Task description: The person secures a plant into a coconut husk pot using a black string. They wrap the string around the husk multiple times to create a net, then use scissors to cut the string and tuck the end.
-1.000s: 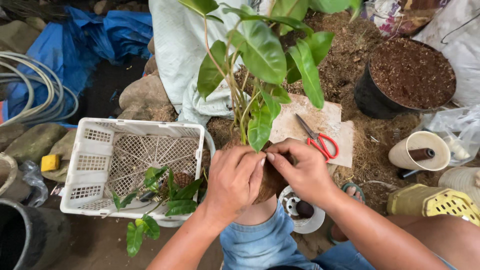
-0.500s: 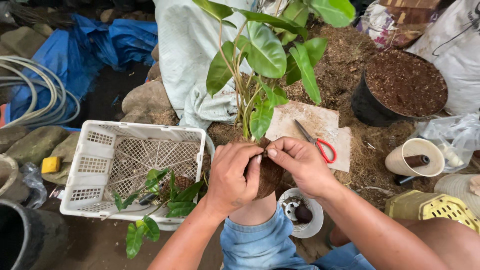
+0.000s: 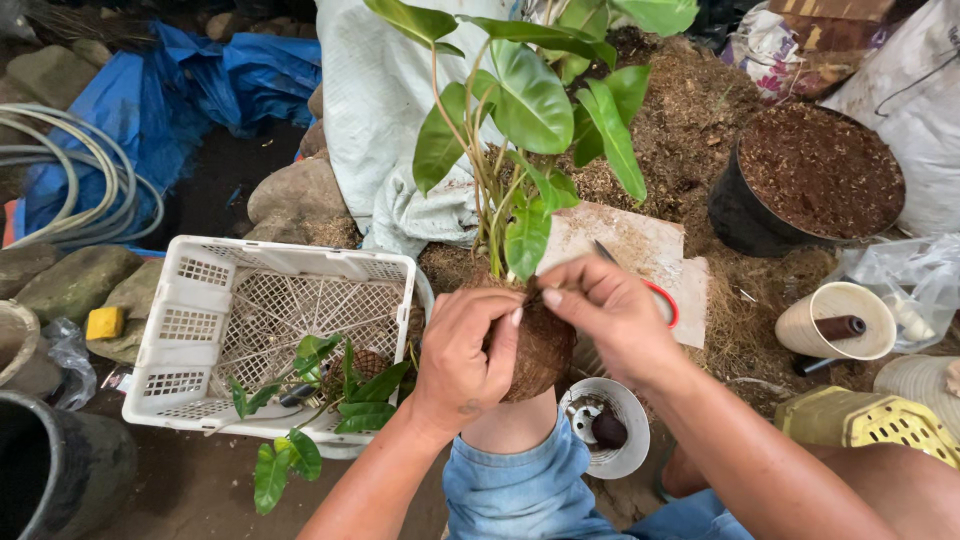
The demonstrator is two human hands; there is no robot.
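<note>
Holding the brown root ball (image 3: 540, 345) of the leafy plant (image 3: 530, 110) against my knee, I keep my left hand (image 3: 470, 345) wrapped around its left side, fingers curled shut on the fibre. My right hand (image 3: 610, 310) sits at the top right of the ball, thumb and forefinger pinched together on something thin at the base of the stems; I cannot tell whether it is string or a root strand.

Compared with the frame half a second ago:
1. Both hands stay on the root ball; the grip of the left hand is unchanged.
2. The right hand has shifted slightly, and its fingers now cover more of the red-handled scissors (image 3: 665, 300), which lie on the pale board (image 3: 640, 245) behind it. Only a curve of red handle and a short length of blade show.
3. The plant still stands upright, leaves spreading above the hands.

Surroundings, unchanged: a white plastic crate (image 3: 190, 320) lies just left of the left hand, with a smaller leafy plant (image 3: 330, 390) in it and trailing over its near rim. A black pot of soil (image 3: 810, 175) stands well to the right. A small white cup (image 3: 605, 430) sits on the ground below the right wrist.
</note>
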